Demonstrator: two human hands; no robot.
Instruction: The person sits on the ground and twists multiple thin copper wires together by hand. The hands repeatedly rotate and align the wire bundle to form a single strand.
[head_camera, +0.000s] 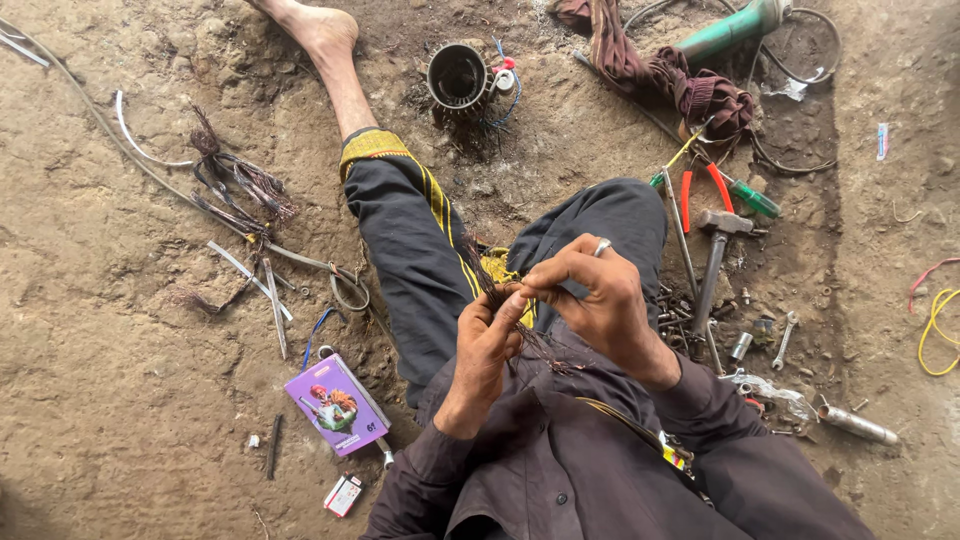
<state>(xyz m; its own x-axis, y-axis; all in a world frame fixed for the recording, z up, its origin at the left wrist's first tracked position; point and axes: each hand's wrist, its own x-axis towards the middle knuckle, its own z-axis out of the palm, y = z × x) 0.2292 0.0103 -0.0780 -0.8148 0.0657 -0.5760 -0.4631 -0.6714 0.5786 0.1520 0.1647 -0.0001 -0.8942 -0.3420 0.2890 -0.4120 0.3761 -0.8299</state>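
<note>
**Both hands pinched on a bundle of thin wire strands**

The left hand (484, 345) has its fingers closed together round the lower part of a wire bundle (520, 322), a dark, coppery hank of fine strands. The right hand (592, 290), ring on one finger, is pinched shut on the upper end of the same bundle, thumb and fingertips pressed tight. The bundle sits between the two hands, above the person's lap, with frayed ends trailing down toward the dark shirt.

This stuff looks light and springy, thin enough to kink or snap strand by strand, and likely prickly at the cut ends. The sound place to hold it seems to be the thicker gathered middle, not the loose tips.

Moving outward: just right of the right hand lie a hammer (714, 262) and red-handled pliers (702, 190), with a green-handled screwdriver (752, 198) beside them and small nuts and a spanner (783, 340) scattered near. Toward the far edge of the dirt floor (100, 400) stands a round metal motor shell (458, 76), and in the far right corner a green power tool (735, 28) rests by a maroon cloth (690, 90). On the left lie more wire scraps (235, 180), and near the left knee a purple box (337, 403).
</note>
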